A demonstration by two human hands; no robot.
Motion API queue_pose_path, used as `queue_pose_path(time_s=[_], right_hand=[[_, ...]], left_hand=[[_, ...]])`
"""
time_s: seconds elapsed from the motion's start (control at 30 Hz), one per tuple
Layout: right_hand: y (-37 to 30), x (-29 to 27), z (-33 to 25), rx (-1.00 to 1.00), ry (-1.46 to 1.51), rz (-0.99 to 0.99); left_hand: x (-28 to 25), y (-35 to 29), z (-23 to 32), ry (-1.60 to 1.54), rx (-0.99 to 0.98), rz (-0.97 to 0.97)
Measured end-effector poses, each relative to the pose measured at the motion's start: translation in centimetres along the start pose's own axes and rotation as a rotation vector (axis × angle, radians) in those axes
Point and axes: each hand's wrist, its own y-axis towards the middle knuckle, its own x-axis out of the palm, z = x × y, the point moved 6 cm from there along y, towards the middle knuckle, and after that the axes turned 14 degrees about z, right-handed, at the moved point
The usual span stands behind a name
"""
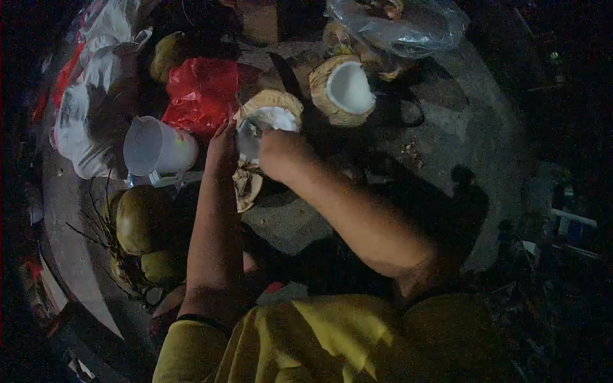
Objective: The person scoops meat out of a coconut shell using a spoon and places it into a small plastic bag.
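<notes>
An opened coconut half (274, 105) with a pale fibrous husk and white flesh lies tilted in front of me. My left hand (221, 143) is closed against its left side, its fingers partly hidden. My right hand (281, 154) is a fist at the coconut's opening. A thin greyish tool seems to reach from it into the flesh, but its kind is too dark to tell. Just below the hands lies a cut husk piece (248, 189). Further right stands another opened coconut (351, 89), its white hollow facing up and right.
Left of my left hand, a translucent plastic jug (159, 148) lies tipped beside a red plastic bag (201, 89). White bags (89, 127) line the far left. Several green coconuts (143, 220) with dry stems lie nearer. A clear plastic bag (408, 29) sits at the back right.
</notes>
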Motion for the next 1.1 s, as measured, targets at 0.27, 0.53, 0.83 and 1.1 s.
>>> queue_pose_path(time_s=[0.27, 0.53, 0.83, 1.1], right_hand=[[-1.7, 1.4, -1.2, -0.124, -0.07, -0.123], [0.7, 1.1, 1.4, -0.128, -0.08, 0.058], [-1.7, 2.1, -1.7, -0.339, -0.171, -0.136], [-1.5, 1.6, -2.3, -0.158, -0.103, -0.101]], left_hand=[[-0.3, -0.3, 1.1, 0.126, 0.062, 0.046], [1.2, -3.1, 2.8, -0.404, -0.252, -0.015], [-0.5, -0.8, 0.5, -0.474, -0.17, 0.004], [0.3, 0.1, -1.2, -0.672, -0.243, -0.045]])
